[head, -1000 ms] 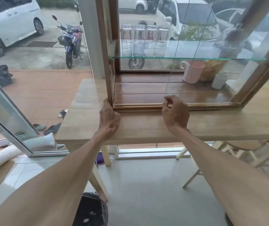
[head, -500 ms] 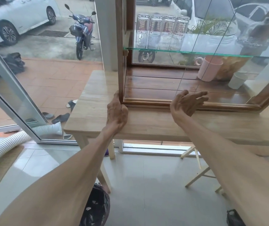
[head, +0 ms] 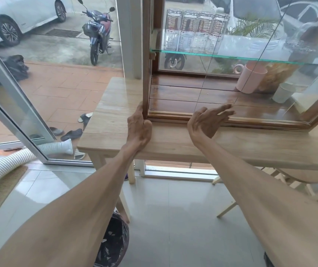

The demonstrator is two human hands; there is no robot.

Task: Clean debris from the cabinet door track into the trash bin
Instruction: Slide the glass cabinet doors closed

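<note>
A wooden cabinet with glass doors stands on a light wooden table (head: pixel 112 122). Its door track (head: pixel 260 122) runs along the cabinet's bottom front edge. My left hand (head: pixel 138 128) rests on the table and grips the cabinet's lower left corner post. My right hand (head: pixel 208 120) hovers over the track a little right of the corner, fingers stretched out flat and pointing right, holding nothing. A trash bin lined with a black bag (head: pixel 112 241) stands on the floor below my left forearm, partly hidden by it. I see no debris clearly in the track.
Inside the cabinet are a glass shelf (head: pixel 231 55) with several glass jars (head: pixel 194 29), a pink mug (head: pixel 250 77) and a pale cup (head: pixel 283 92). A white hose (head: pixel 6 166) lies on the floor left. A folding chair (head: pixel 269 191) stands under the table's right side.
My right hand went from a loose fist at the track to an open flat hand reaching right. My left hand stayed on the cabinet corner. The view shifted so the cabinet sits further right.
</note>
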